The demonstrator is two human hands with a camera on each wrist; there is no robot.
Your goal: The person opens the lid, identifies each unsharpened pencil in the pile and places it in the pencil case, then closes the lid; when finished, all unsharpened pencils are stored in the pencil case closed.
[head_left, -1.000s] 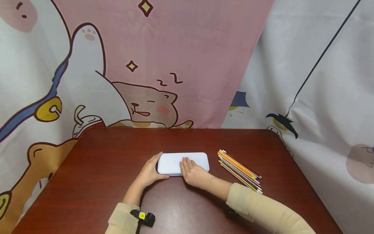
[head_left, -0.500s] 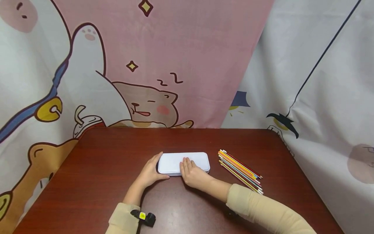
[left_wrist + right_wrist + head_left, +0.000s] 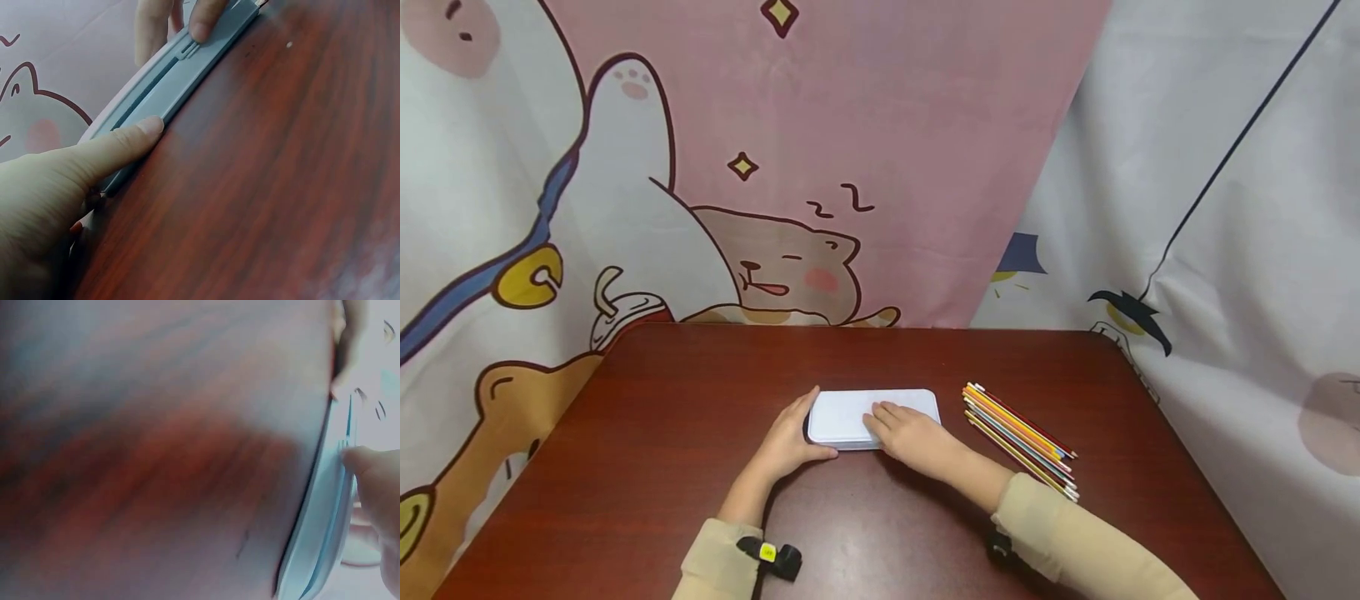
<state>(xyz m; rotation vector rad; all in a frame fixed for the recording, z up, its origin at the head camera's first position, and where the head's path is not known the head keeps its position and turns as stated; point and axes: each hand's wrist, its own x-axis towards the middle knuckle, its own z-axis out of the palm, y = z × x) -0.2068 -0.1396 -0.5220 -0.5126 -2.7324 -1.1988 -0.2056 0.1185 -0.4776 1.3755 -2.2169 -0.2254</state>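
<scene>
A flat white pencil case (image 3: 842, 414) with rounded corners lies closed on the table. My left hand (image 3: 786, 437) grips its left end, with the thumb along the pale blue-grey front side, as the left wrist view shows. My right hand (image 3: 913, 437) lies over the right half of the lid, its fingers on top. In the left wrist view its thumb (image 3: 203, 28) presses at a small ridged latch (image 3: 186, 50) on the front side. The right wrist view also has this thumb (image 3: 356, 459) at the latch. The case's inside is hidden.
Several coloured pencils (image 3: 1018, 442) lie in a slanted bundle to the right of the case. They rest on the dark red wooden table (image 3: 715, 358). Behind the table hangs a printed cloth (image 3: 925, 167) with cartoon animals.
My right hand has shifted slightly to the right and its fingers are more bent and turned over the lid. The left hand and the pencils stay in place; the view shifts slightly.
</scene>
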